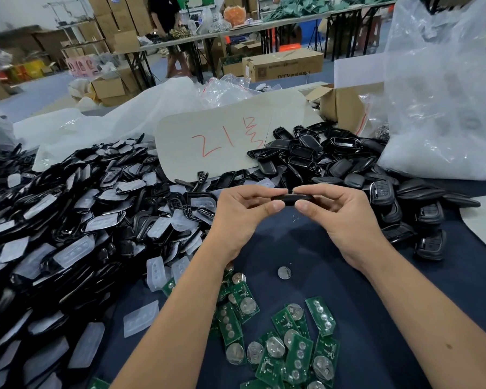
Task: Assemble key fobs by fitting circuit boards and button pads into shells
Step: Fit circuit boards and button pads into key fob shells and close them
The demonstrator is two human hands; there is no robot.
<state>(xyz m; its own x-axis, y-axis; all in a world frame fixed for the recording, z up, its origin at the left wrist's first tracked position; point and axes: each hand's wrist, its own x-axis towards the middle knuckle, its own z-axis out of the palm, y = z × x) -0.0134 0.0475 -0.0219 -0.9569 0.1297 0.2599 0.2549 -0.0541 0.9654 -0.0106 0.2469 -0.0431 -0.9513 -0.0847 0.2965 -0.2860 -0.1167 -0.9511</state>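
A black key fob shell (290,198) is held edge-on above the dark blue cloth, between both hands. My left hand (242,214) pinches its left end between thumb and fingers. My right hand (340,214) pinches its right end the same way. Several green circuit boards (289,346) with coin cells lie on the cloth below my forearms. A single loose coin cell (284,273) lies apart from them. A big heap of black shells with clear button pads (76,220) fills the left side.
More black shells (328,158) are piled at the back right, with closed fobs (429,220) on the right. A white card marked in red (225,141) leans behind. A clear plastic bag (443,94) stands at right, a cardboard box (343,105) beside it.
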